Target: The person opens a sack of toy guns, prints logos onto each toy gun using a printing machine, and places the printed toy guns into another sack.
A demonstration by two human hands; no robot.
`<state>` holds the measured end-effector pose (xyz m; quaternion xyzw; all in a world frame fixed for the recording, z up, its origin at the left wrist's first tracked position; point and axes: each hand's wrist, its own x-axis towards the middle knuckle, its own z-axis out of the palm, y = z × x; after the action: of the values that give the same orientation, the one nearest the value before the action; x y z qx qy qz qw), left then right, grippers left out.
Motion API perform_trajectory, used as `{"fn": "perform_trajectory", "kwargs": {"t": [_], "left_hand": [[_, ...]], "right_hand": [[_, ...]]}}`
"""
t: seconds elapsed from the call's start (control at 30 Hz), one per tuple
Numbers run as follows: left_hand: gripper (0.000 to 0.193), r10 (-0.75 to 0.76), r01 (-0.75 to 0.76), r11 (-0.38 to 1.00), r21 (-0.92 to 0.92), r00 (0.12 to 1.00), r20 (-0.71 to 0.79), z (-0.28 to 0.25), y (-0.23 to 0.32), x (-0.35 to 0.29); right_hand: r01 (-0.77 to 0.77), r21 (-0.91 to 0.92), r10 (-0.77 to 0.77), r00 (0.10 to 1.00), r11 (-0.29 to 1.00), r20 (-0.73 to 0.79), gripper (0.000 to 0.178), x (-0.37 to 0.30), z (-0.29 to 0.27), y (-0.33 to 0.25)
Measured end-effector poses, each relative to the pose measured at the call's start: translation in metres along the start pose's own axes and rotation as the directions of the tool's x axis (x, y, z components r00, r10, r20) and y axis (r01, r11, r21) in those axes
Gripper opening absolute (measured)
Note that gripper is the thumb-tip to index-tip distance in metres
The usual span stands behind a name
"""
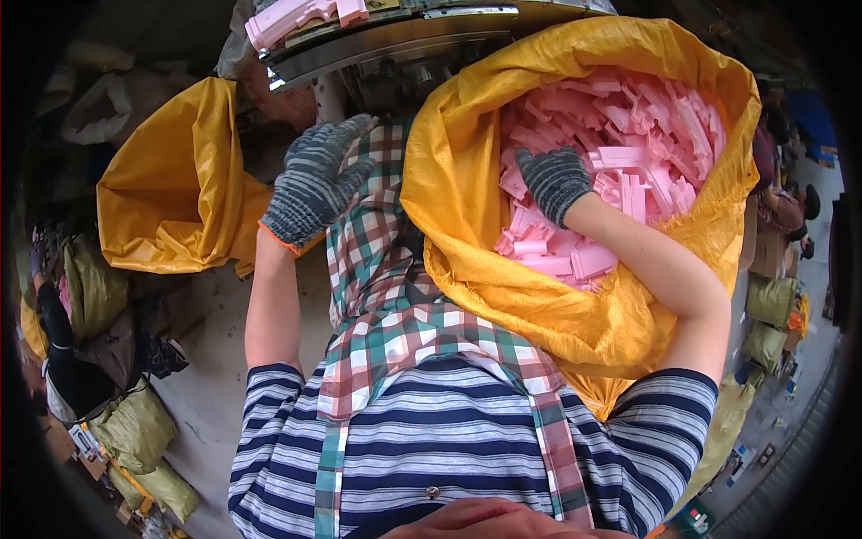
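Observation:
A wide yellow woven sack point(458, 117) stands at my right, its rim rolled outward, filled with many pink plastic parts point(628, 166). Inside it, my right hand point(555, 184), in a dark grey knitted glove, is down on the parts at the left of the pile. Its fingers curl downward and their tips are hidden, so what they hold cannot be made out. My left hand point(314, 184), gloved alike with an orange cuff, is by the checked apron point(368, 220) over my leg. The fingers stretch out with the thumb apart, and nothing shows in them.
Ahead is a metal machine edge point(395, 54) with a pink plastic part point(301, 20) on top. Another yellow sack point(180, 180) gapes at left. Farther left, a person in dark sleeves point(58, 314) is near greenish sacks point(135, 427). More people and sacks are far right.

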<state>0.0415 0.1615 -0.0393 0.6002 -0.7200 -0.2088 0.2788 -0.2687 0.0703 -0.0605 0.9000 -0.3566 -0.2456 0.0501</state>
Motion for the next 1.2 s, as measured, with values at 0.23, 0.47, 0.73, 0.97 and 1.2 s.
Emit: {"fn": "perform_trajectory", "kwargs": {"t": [0.23, 0.47, 0.73, 0.97, 1.2], "left_hand": [[0.048, 0.164, -0.167, 0.986, 0.019, 0.981, 0.105, 0.023, 0.016, 0.004], [0.051, 0.214, -0.207, 0.976, -0.072, 0.971, 0.110, 0.041, 0.038, 0.005], [0.070, 0.372, -0.363, 0.925, 0.108, 0.925, -0.080, 0.095, 0.076, 0.021], [0.052, 0.474, -0.507, 0.842, 0.183, 0.858, 0.197, 0.151, 0.058, 0.036], [0.032, 0.421, -0.471, 0.847, 0.248, 0.878, 0.230, 0.187, 0.053, 0.051]], "right_hand": [[-0.024, -0.101, 0.016, 0.997, 0.995, -0.079, 0.027, 0.003, 0.008, -0.002], [0.158, 0.057, -0.155, 0.986, 0.986, -0.061, 0.020, 0.014, 0.011, 0.011], [0.355, 0.375, -0.200, 0.898, 0.856, -0.392, 0.013, 0.001, -0.079, 0.007], [0.202, 0.347, -0.114, 0.959, 0.916, -0.259, 0.017, -0.020, -0.097, 0.041], [0.239, 0.461, -0.128, 0.957, 0.854, -0.259, 0.020, -0.034, -0.102, 0.033]]}}
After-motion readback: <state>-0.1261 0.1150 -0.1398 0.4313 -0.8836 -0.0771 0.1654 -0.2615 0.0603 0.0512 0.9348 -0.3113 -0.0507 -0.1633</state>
